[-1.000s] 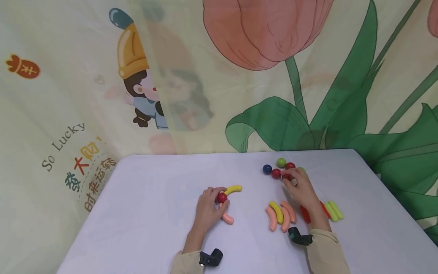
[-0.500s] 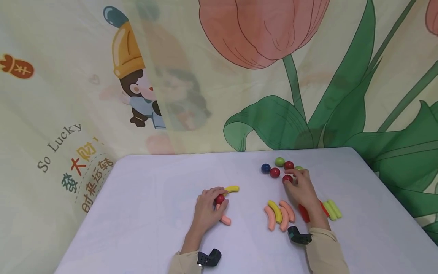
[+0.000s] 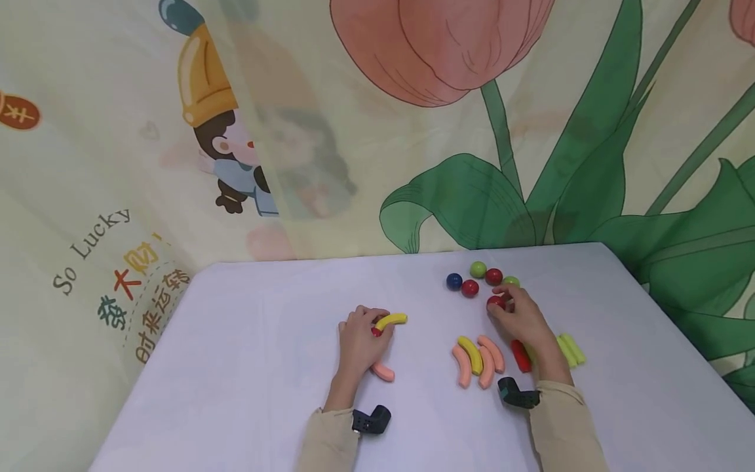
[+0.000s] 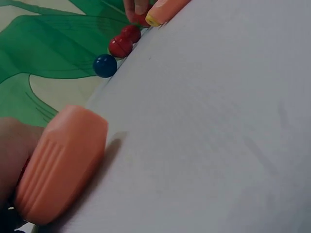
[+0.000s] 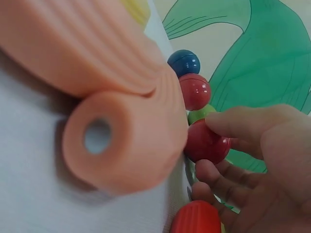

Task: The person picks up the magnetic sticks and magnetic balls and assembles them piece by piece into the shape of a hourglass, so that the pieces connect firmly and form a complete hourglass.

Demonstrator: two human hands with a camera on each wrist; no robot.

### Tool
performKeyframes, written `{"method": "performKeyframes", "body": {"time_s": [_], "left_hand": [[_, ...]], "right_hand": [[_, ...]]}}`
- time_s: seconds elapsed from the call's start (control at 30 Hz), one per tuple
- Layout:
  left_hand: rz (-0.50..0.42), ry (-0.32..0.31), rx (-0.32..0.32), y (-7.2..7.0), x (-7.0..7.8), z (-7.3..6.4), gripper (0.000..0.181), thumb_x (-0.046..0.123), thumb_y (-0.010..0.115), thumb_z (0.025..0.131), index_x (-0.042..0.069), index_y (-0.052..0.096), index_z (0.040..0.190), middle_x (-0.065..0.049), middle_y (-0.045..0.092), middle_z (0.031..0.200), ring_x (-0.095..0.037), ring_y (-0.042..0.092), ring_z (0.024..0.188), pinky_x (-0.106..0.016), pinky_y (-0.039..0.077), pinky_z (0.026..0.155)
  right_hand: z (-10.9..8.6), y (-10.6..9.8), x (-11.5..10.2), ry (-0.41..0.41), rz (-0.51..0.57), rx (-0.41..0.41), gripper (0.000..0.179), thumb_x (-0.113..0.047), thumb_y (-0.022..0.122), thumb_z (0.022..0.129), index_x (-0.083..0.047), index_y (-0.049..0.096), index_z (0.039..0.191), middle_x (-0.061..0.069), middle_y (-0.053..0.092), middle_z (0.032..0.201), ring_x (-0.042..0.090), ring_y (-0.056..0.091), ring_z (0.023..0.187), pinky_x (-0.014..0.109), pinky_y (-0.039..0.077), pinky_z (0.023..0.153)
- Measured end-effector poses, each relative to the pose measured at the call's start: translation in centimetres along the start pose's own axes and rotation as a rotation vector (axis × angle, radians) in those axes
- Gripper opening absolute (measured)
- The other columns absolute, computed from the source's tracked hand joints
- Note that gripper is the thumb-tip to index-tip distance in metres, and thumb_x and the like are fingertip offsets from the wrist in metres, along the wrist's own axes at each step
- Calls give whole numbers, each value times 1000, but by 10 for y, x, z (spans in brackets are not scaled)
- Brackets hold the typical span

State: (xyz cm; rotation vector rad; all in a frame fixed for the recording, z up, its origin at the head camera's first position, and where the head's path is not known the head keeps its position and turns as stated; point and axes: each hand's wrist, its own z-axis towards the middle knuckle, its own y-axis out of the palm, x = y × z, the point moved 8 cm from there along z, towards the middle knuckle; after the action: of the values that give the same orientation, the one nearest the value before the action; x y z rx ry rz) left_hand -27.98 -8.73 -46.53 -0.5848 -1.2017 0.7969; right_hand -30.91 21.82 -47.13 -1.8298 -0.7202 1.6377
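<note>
My left hand (image 3: 358, 341) grips a red ball (image 3: 376, 332), mostly covered by its fingers. Against the ball sits one end of a curved yellow stick (image 3: 394, 319), and a curved pink stick (image 3: 383, 372) shows below the hand; the left wrist view has this pink stick (image 4: 65, 165) large, close above the table. Farther right, my right hand (image 3: 525, 318) pinches another red ball (image 3: 494, 303) between thumb and fingers. Its thumb and fingertips meet that red ball (image 5: 208, 141) in the right wrist view.
Behind the right hand are a blue ball (image 3: 454, 282), two red balls (image 3: 470, 288) and two green balls (image 3: 478, 269). Nearer lie several curved pink and yellow sticks (image 3: 470, 354), a red stick (image 3: 521, 356) and light green sticks (image 3: 571, 349), partly behind the right forearm. A white cloth covers the table (image 3: 248, 367).
My left hand has turned, so the yellow stick now overlaps its fingers and the red ball is more covered. The right hand has drawn its red ball slightly away from the other balls.
</note>
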Motion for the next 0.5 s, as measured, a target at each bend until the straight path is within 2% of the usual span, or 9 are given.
{"method": "performKeyframes", "body": {"time_s": [0.13,0.33,0.5], "left_hand": [[7,3,-3,2,-3,3,18,24,69,80,19,72,98,-2,60,88,-17,50,77,-30,25,67],[3,21,13,3,-5,3,18,23,69,80,20,71,98,-1,60,86,-17,50,77,-30,26,67],[-10,6,25,3,-6,5,18,23,70,80,21,70,98,0,60,87,-17,50,76,-29,25,67]], "right_hand": [[-2,3,1,17,-9,-26,44,-24,59,91,-5,47,129,20,51,118,33,48,104,39,52,80],[-5,8,2,81,32,-60,48,-33,59,92,-10,46,131,19,52,122,34,49,109,33,53,75],[-2,12,-7,63,13,-86,52,-39,61,90,-11,45,132,18,51,125,35,48,114,37,54,80]]}}
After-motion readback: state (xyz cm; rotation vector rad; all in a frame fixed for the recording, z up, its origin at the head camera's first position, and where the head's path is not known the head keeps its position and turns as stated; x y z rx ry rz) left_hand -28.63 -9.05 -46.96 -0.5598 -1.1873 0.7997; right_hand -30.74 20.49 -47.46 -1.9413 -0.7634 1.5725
